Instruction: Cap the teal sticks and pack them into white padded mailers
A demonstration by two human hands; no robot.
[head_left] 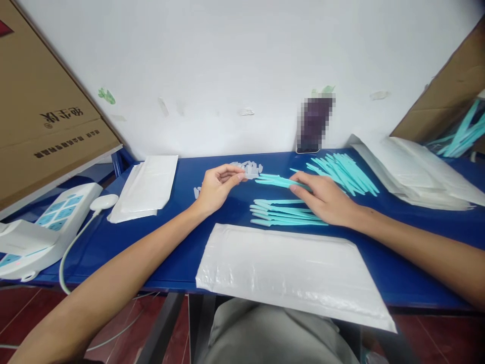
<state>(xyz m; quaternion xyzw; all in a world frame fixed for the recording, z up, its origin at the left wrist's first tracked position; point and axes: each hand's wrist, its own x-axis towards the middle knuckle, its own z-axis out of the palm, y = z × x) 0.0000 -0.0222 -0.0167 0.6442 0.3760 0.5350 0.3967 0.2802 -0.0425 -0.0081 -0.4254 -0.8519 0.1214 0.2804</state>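
Note:
My right hand [324,197] is closed round a few turquoise eyebrow razors [275,181], their narrow ends pointing left. Pinched in the fingers of my left hand [217,188] is a small clear plastic cap [250,175], close to the tips of those razors. More clear caps [248,166] lie in a small heap just behind my left hand. Below my right hand several turquoise razors [280,215] rest side by side on the blue table [178,242]. A larger loose pile of turquoise razors [343,172] spreads out behind my right hand.
A white padded envelope [288,270] lies along the table's front edge. Other white envelopes [147,184] are stacked at left, and white sleeves [424,172] at right. A power strip [62,222] with a cable sits far left. A phone [314,124] leans on the wall; cardboard boxes [49,101] flank the table.

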